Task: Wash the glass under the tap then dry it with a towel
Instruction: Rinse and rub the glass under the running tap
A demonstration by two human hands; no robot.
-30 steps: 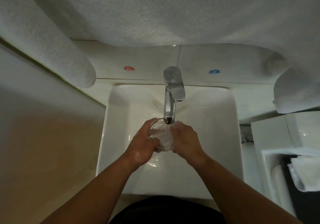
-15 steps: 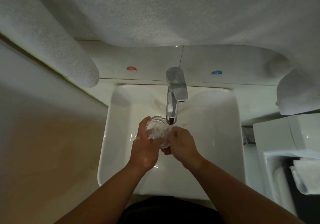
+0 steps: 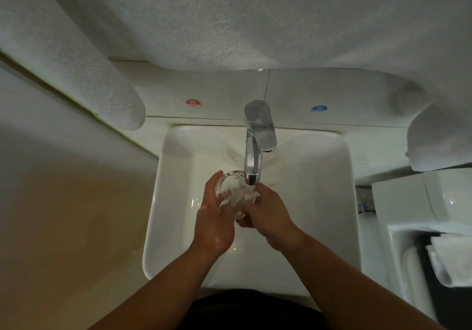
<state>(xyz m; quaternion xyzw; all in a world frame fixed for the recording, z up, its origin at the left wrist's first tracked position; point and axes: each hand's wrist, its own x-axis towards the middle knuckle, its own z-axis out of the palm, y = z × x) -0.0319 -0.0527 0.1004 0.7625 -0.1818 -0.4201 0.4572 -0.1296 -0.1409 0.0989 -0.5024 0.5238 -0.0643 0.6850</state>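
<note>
A clear glass [image 3: 231, 189] is held over the white sink [image 3: 319, 202], just left of the spout of the chrome tap [image 3: 254, 151]. Water splashes white at its rim. My left hand [image 3: 214, 217] wraps the glass's left side and bottom. My right hand [image 3: 270, 209] presses against its right side, fingers at the rim under the spout. A large white towel [image 3: 229, 18] hangs across the top of the view.
Red [image 3: 193, 102] and blue [image 3: 318, 108] stickers mark the tiled wall behind the tap. A beige wall stands at left. A white cistern or cabinet [image 3: 408, 202] sits at right, with folded white cloth [image 3: 449, 260] below it.
The glass has tilted and shifted slightly left under the spout. My right hand has slid from covering the glass to its right side and rim.
</note>
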